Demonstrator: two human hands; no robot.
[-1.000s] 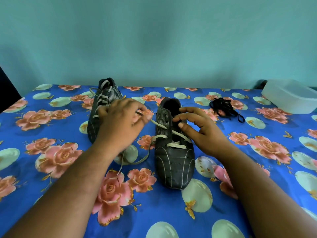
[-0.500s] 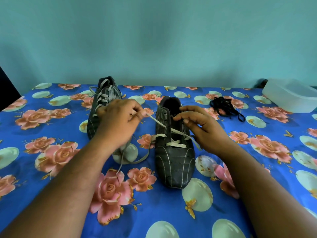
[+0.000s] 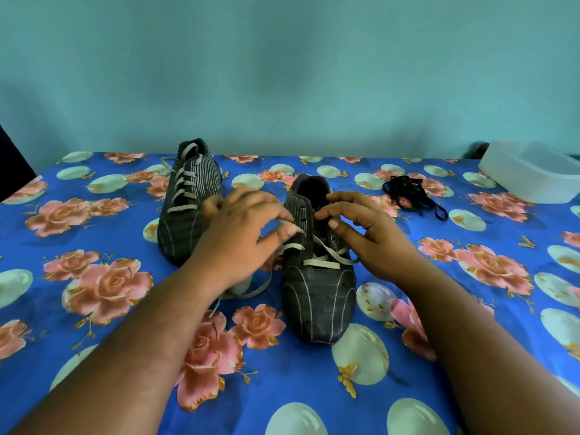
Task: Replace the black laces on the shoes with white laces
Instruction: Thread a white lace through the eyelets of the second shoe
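Two dark striped shoes stand on the flowered cloth. The far-left shoe is laced in white up to its top. The nearer shoe has a white lace crossed only through its lowest eyelets. My left hand pinches one end of that lace between thumb and forefinger, right at the shoe's left row of eyelets. My right hand hovers over the shoe's right side, its fingers loosely bent, the fingertips at the edge of the opening. The lace's slack lies on the cloth under my left wrist.
A heap of black laces lies at the back right. Farther right stands a white plastic box. The blue flowered tablecloth covers the whole table, and a teal wall is behind it.
My left hand had the lace pulled taut to the left; it has moved right and brought the lace end to the eyelets. My right hand has let the lace drop and lifted.
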